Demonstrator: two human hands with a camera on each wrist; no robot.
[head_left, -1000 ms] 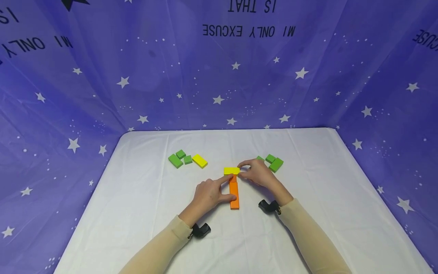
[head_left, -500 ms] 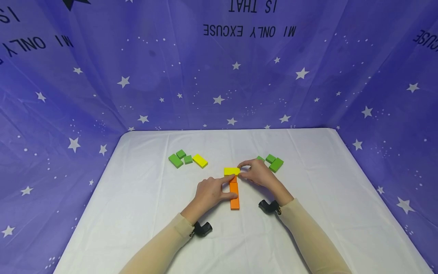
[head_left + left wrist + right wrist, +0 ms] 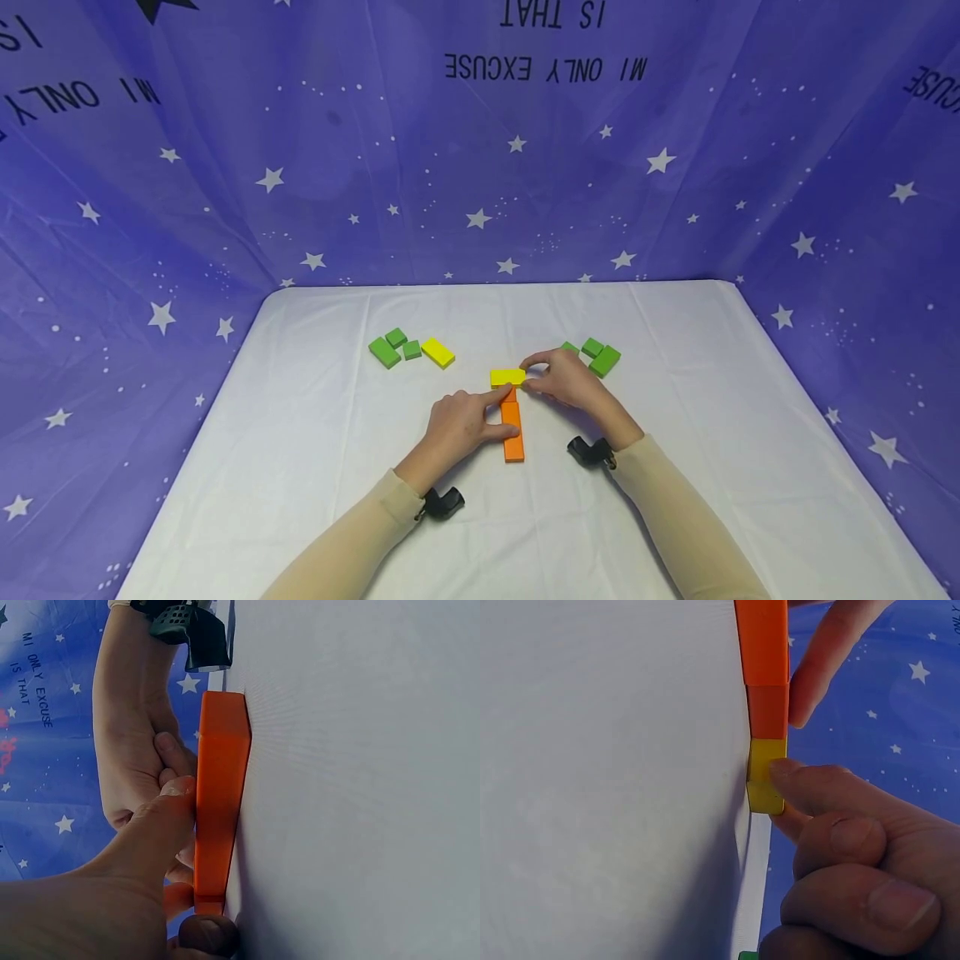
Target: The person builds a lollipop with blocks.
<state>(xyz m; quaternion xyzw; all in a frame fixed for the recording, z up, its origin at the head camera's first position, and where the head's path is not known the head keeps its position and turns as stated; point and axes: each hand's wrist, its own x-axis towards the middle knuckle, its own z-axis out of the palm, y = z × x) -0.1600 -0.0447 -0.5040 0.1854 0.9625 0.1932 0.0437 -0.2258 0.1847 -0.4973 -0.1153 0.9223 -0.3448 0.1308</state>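
Note:
In the head view, my left hand point(image 3: 457, 427) rests its thumb on a long orange block point(image 3: 513, 447) and its index finger on a smaller orange block point(image 3: 510, 395) just beyond it. In the left wrist view, the thumb lies along the top of the long block, which lies flat on the cloth. A yellow block point(image 3: 507, 377) lies crosswise at the far end of the orange ones, forming a T. My right hand point(image 3: 564, 379) pinches its right end between thumb and index finger. The right wrist view has the yellow block point(image 3: 767, 796) right against the small orange block point(image 3: 768, 711).
At the back left lie several loose blocks: green ones, including a larger green block point(image 3: 385, 352), and a yellow block point(image 3: 438, 352). Beyond my right hand are more green blocks, such as a larger one point(image 3: 604, 361). White cloth point(image 3: 315, 433) covers the table; purple starry curtain point(image 3: 420, 167) surrounds it.
The yellow block and the orange blocks have shifted very slightly toward me. Both hands keep the same contacts, and the loose blocks lie where they were.

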